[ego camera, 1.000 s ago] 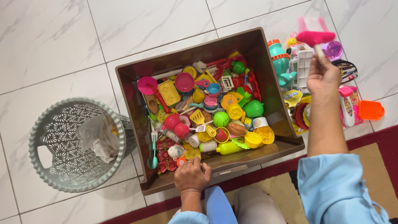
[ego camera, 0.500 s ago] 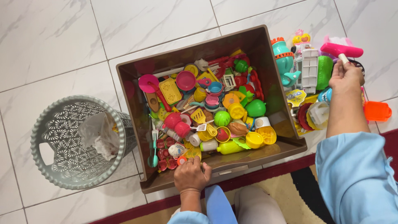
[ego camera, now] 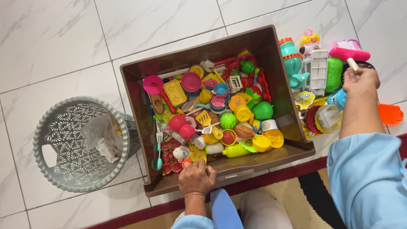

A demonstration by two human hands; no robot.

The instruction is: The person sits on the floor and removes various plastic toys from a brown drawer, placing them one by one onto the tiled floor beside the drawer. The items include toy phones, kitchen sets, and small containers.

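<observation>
Beside the brown plastic toy bin [ego camera: 271, 46], the right hand [ego camera: 360, 82] closes its fingers on the white handle of a pink-headed toy brush [ego camera: 349, 55], pointing up-left over the floor pile, while the left hand [ego camera: 196, 180] grips the bin's near rim.

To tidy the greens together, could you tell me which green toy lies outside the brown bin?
The ribbed green toy in the pile right of the brown bin, beside the white grid piece; the other green toys lie inside.
</observation>
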